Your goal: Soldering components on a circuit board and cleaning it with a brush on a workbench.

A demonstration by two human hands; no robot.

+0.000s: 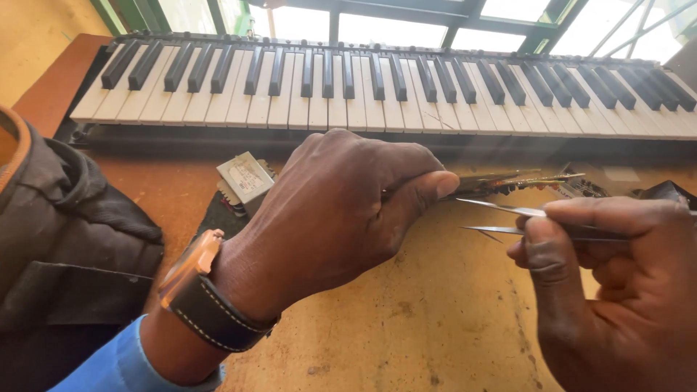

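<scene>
My left hand (341, 210), with a watch on its wrist, is closed on the edge of a small circuit board (519, 181) held edge-on above the table. My right hand (617, 283) pinches a pair of metal tweezers (501, 218) whose two tips point left, just below the board and near my left thumb. The tweezer tips are apart and hold nothing that I can see.
An electronic keyboard (392, 91) spans the far side of the brown worktable (435, 312). A small transformer (245, 181) lies left of my left hand. A dark bag (65, 239) sits at the left edge. Another dark part (668, 192) lies at the right.
</scene>
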